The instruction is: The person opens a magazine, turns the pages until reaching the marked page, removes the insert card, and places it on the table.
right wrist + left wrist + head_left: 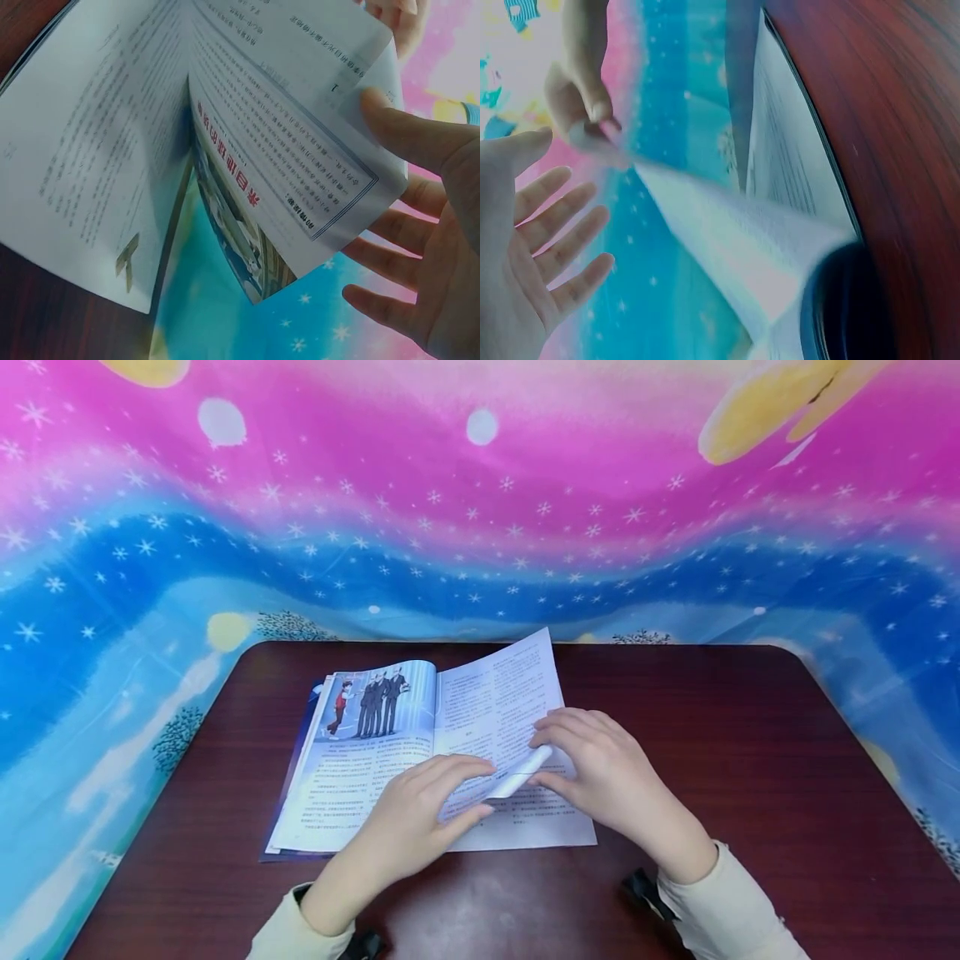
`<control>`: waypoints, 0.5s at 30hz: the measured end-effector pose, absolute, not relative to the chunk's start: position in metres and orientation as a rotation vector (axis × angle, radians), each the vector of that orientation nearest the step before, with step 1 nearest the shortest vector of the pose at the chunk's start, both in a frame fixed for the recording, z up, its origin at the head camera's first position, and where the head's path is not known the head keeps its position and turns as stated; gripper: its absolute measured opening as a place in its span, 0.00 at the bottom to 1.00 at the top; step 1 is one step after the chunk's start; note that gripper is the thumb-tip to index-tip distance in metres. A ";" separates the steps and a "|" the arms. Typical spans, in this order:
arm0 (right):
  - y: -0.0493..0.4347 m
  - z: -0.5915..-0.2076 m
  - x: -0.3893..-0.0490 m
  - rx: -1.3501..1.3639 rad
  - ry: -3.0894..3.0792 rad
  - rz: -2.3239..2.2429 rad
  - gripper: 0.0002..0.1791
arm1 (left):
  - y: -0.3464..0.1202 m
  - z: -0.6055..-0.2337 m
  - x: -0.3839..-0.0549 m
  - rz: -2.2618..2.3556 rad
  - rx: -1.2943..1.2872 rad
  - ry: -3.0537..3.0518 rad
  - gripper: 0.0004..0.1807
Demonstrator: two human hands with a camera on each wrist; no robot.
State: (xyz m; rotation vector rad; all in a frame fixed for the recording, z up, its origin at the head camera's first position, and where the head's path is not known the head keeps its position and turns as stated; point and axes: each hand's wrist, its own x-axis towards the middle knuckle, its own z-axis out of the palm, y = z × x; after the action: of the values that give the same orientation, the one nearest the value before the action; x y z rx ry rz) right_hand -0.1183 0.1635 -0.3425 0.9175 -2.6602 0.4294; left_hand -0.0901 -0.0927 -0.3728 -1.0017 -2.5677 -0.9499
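Observation:
An open magazine (322,802) lies on the table, with a picture of dark-suited figures on its left page. My right hand (600,764) pinches the lifted right page (498,693) by its edge, where the paper bends over. In the right wrist view, the thumb of that hand (427,195) lies on the page's printed side and the other fingers are behind it. Over the magazine's lower middle is my left hand (420,810). The left wrist view shows this hand (547,240) with its fingers spread apart and nothing between them.
The dark red-brown wooden table (697,710) has rounded far corners. Behind it hangs a pink and blue cloth (420,527) with white snowflakes. Black straps (645,893) show near the light sleeves (735,910).

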 end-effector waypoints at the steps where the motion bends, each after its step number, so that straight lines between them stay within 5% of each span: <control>1: 0.163 -0.342 -0.118 0.920 -2.653 0.423 0.24 | -0.089 -0.372 -0.090 -0.957 -1.016 -2.562 0.23; 15: 0.158 -0.336 -0.114 0.922 -2.634 0.405 0.24 | -0.068 -0.371 -0.092 -0.937 -1.076 -2.456 0.21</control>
State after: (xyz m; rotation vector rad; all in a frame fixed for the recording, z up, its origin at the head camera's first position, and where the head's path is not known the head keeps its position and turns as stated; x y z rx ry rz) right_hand -0.1141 0.1579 -0.3359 0.9218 -2.6342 0.4046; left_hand -0.0923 -0.0683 -0.3711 -1.0762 -2.4558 -0.9371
